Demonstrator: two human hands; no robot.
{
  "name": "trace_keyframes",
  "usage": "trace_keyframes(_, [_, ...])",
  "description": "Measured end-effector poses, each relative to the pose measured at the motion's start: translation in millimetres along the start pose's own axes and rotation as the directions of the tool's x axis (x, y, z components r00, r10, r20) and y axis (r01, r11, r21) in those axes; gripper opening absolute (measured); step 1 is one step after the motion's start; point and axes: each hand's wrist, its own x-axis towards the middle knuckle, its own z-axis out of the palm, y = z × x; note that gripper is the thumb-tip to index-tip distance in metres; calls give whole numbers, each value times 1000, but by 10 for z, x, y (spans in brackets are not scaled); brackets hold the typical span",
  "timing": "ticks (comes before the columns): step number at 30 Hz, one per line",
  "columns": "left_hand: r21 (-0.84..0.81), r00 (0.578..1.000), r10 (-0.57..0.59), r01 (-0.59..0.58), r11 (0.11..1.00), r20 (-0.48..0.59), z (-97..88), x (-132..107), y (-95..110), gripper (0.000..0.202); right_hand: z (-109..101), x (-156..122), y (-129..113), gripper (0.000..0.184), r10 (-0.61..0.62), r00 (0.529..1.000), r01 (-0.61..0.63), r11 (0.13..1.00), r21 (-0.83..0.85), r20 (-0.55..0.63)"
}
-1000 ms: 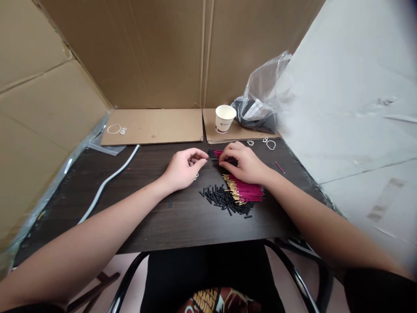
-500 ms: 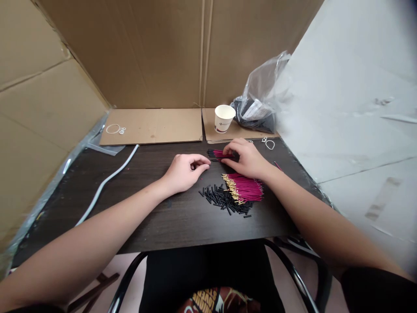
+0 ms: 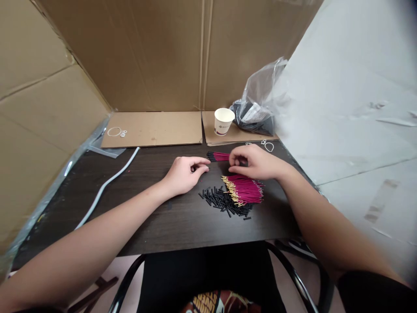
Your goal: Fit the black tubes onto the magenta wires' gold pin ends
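Dark tabletop (image 3: 146,217) walled by cardboard (image 3: 146,52): right hand (image 3: 257,161) pinches the capped magenta wires (image 3: 217,156) at mid-table; left hand (image 3: 183,174) rests just beside them, fingers curled, grip unclear. Paper cup (image 3: 224,121), contents hidden, stands beside a plastic bag (image 3: 260,100) holding black pieces.

Cup (image 3: 224,121): small dark-red logo on the side, too small to read.
Bag (image 3: 260,98): white label inside, print illegible.
Shirt (image 3: 211,301): yellow lettering at the lower edge, upside down and cut off, not legible.
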Motion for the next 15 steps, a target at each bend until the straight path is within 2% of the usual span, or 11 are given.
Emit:
trace_keyframes(3, [20,999,47,-48,999,21,-8,-4,-18,27,-53,-43,-94,4,-33,992,33,999,8,123])
trace_keyframes(7, [38,995,91,-92,995,38,-11,-4,-20,25,15,-22,-120,13,-21,984,30,999,-45,174])
trace_keyframes(10, [33,998,54,-55,998,38,-11,2,1,22,60,-5,-103,15,-35,988,42,998,-46,149])
trace_keyframes(15, [-71,999,15,-13,997,37,-11,5,25,18,90,-3,-145,12,-71,996,73,997,-41,55])
